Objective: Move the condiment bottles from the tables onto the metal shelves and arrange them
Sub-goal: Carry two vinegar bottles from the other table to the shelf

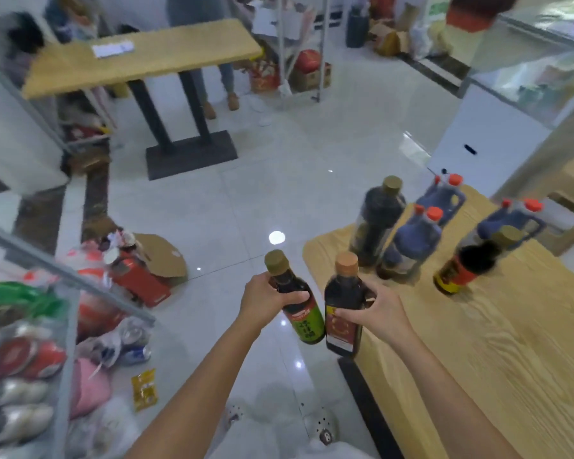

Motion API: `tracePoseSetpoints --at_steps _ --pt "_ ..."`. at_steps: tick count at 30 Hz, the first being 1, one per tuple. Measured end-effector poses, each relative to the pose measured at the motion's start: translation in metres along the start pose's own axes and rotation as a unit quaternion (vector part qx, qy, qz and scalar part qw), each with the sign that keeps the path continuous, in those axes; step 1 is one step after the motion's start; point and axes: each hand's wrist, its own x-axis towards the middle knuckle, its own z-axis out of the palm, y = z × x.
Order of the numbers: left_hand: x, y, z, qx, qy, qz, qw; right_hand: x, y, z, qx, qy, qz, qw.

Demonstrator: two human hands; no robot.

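My left hand point(266, 301) grips a dark bottle with a green label and olive cap point(307, 321) by its shoulder, held over the floor. Beside it my right hand point(376, 311) holds a dark bottle with a red-orange label and brown cap point(340, 299) at the wooden table's left edge. On the wooden table point(497, 342) stand a tall dark bottle with a gold cap point(376, 220), three blue-black jugs with orange caps point(411, 241) point(443, 197) point(511, 220), and a blurred dark bottle with a red and yellow label point(468, 263).
A metal shelf point(67, 276) with packaged goods runs along the left. Boxes, cans and bags point(136, 276) litter the floor beside it. A second wooden table point(140, 58) on a black base stands ahead, a person behind it. A white cabinet point(484, 137) is at right.
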Motion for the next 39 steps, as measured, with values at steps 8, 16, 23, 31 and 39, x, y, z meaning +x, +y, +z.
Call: tracePoseSetpoints --at_steps 8,16,23,31,39 --pt "-0.019 0.012 -0.204 -0.025 0.155 0.054 0.986 0.049 -0.161 0.12 0.018 -0.097 -0.169 0.981" --pt "-0.111 0.054 -0.382 -0.029 0.366 0.166 0.915 0.055 -0.356 0.217 0.089 -0.148 -0.392 0.904" --pt "-0.182 0.09 -0.466 0.014 0.538 0.238 0.809 0.032 -0.499 0.275 0.172 -0.245 -0.503 0.811" --pt "-0.194 0.103 -0.521 0.057 0.688 0.242 0.682 0.026 -0.622 0.34 0.258 -0.357 -0.569 0.694" --pt "-0.182 0.098 -0.58 0.087 0.813 0.172 0.55 0.015 -0.708 0.412 0.307 -0.485 -0.56 0.597"
